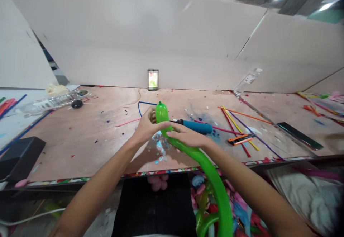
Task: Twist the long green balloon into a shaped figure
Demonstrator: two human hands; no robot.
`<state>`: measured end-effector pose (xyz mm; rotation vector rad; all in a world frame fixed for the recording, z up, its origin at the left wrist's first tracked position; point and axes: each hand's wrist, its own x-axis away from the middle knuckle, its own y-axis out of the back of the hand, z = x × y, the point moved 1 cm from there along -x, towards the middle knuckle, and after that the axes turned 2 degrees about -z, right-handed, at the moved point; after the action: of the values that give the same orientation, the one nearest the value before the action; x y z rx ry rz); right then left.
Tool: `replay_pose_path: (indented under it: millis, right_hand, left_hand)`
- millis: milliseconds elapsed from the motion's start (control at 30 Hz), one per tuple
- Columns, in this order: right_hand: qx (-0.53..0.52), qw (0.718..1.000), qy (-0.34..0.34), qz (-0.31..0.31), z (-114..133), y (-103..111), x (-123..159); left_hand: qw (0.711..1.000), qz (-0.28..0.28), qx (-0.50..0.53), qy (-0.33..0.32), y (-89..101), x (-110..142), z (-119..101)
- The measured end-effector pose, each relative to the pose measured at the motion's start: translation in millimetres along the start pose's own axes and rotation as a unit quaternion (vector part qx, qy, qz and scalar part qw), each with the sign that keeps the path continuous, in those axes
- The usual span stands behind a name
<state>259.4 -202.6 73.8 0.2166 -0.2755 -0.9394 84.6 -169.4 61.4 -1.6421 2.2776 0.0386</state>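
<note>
Both of our hands are closed on one long green balloon (200,158) above the middle of the workbench (80,140). Our left hand (146,126) wraps the section just below the balloon's rounded, nippled tip, thumb and fingers curled around it from the left. Our right hand (189,136) lies over the tube a little lower, palm down, fingers folded across it so that the two hands nearly touch.

We judge this to be the pinch-and-twist that sets off the first bubble. To do it well, we keep the left hand firm on the short end so the bubble keeps its length, squeeze the tube flat between the hands before turning, and let the right hand turn several times in one direction while it also holds the long tail from unwinding. We should keep fingernails off the skin and avoid dragging it over the bench edge.

The balloon is a glossy bright green and well inflated near the hands. It stands almost upright at the tip, then bends down and to the right, running off the near edge of the bench toward a heap of coloured balloons (242,212) below.

Just behind our right hand lies a blue hand pump (196,126). Farther right, thin uninflated balloons (236,126) lie scattered. A phone (153,79) leans on the back wall.
</note>
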Motion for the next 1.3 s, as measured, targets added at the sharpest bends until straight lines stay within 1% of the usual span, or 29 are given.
replay_pose_path:
  millis: [67, 100, 133, 167, 233, 333, 400, 500, 567, 633, 667, 733, 800, 833, 900, 967, 1000, 1033, 1067, 1133, 1167, 1233, 1300]
  right_hand:
    - [-0.099, 0.993, -0.04, 0.056, -3.4, 5.8, 3.6]
    - [-0.135, 0.986, -0.055, 0.083, -4.8, 8.8, 5.2]
    - [-0.16, 0.979, -0.066, 0.106, -6.0, 11.2, 6.5]
    - [-0.172, 0.975, -0.072, 0.123, -6.7, 12.7, 7.4]
    - [-0.177, 0.973, -0.071, 0.133, -7.0, 13.0, 8.1]
    - [-0.176, 0.978, -0.064, 0.096, -6.3, 8.5, 7.6]
    - [-0.177, 0.979, -0.069, 0.075, -6.6, 5.2, 7.4]
    - [-0.168, 0.979, -0.083, 0.075, -8.9, 4.5, 8.1]
    - [-0.171, 0.977, -0.086, 0.089, -10.6, 6.6, 8.9]
    - [-0.184, 0.975, -0.08, 0.1, -11.7, 9.4, 9.9]
    - [-0.189, 0.974, -0.076, 0.102, -11.8, 10.9, 10.5]
    - [-0.182, 0.976, -0.065, 0.101, -10.8, 13.8, 12.3]
    - [-0.137, 0.985, -0.051, 0.096, -7.8, 17.8, 15.4]
    - [-0.094, 0.991, -0.045, 0.088, -5.5, 20.8, 17.5]
    - [0.022, 0.998, -0.031, 0.046, 0.7, 29.9, 23.0]
    - [0.131, 0.991, -0.03, -0.007, 7.1, 43.5, 29.6]
    - [0.165, 0.985, -0.039, -0.02, 9.4, 51.6, 33.0]
    - [0.184, 0.981, -0.056, -0.012, 10.5, 60.2, 36.1]
    - [0.189, 0.979, -0.078, 0.019, 10.2, 68.9, 38.9]
    - [0.155, 0.974, -0.128, 0.102, 6.2, 85.2, 43.8]
    - [0.121, 0.972, -0.153, 0.132, 2.9, 92.4, 45.8]
    - [0.043, 0.962, -0.217, 0.161, -4.4, 102.8, 49.5]
    - [-0.001, 0.946, -0.278, 0.167, -10.1, 106.4, 53.4]
  left_hand:
    - [0.993, 0.106, 0.038, 0.031, 4.8, 0.9, -5.7]
    - [0.988, 0.145, 0.045, 0.041, 7.2, 1.1, -8.3]
    - [0.984, 0.167, 0.043, 0.048, 8.9, 1.2, -10.3]
    - [0.983, 0.172, 0.032, 0.049, 10.0, 1.2, -11.9]
    - [0.987, 0.155, -0.003, 0.042, 9.3, 1.4, -13.5]
    - [0.988, 0.13, -0.077, 0.009, 5.0, 2.8, -13.4]
    - [0.983, 0.116, -0.14, -0.019, 3.9, 4.2, -13.3]
    - [0.972, 0.11, -0.205, -0.042, 6.0, 6.1, -16.3]
    - [0.972, 0.136, -0.189, -0.039, 7.6, 7.0, -21.0]
    - [0.976, 0.164, -0.144, -0.029, 8.1, 7.0, -26.7]
    - [0.977, 0.169, -0.127, -0.023, 8.4, 6.5, -29.2]
    - [0.98, 0.161, -0.116, -0.019, 10.6, 4.5, -32.7]
    - [0.982, 0.138, -0.126, -0.018, 17.0, 1.2, -34.0]
    - [0.984, 0.124, -0.129, -0.019, 22.2, -0.8, -34.2]
    - [0.988, 0.084, -0.13, -0.023, 35.6, -4.6, -35.1]
    - [0.991, 0.041, -0.123, -0.032, 49.8, -7.1, -37.1]
    - [0.992, 0.026, -0.119, -0.036, 55.7, -7.6, -38.2]
    - [0.993, 0.016, -0.114, -0.037, 60.3, -7.6, -39.3]
    - [0.993, 0.013, -0.109, -0.036, 63.4, -7.0, -40.0]
    - [0.994, 0.026, -0.097, -0.032, 65.6, -4.8, -40.9]
    - [0.995, 0.039, -0.092, -0.029, 65.4, -3.7, -41.3]
    - [0.994, 0.068, -0.085, -0.023, 65.1, -2.3, -42.5]
    - [0.992, 0.079, -0.093, -0.02, 67.4, -2.9, -45.2]
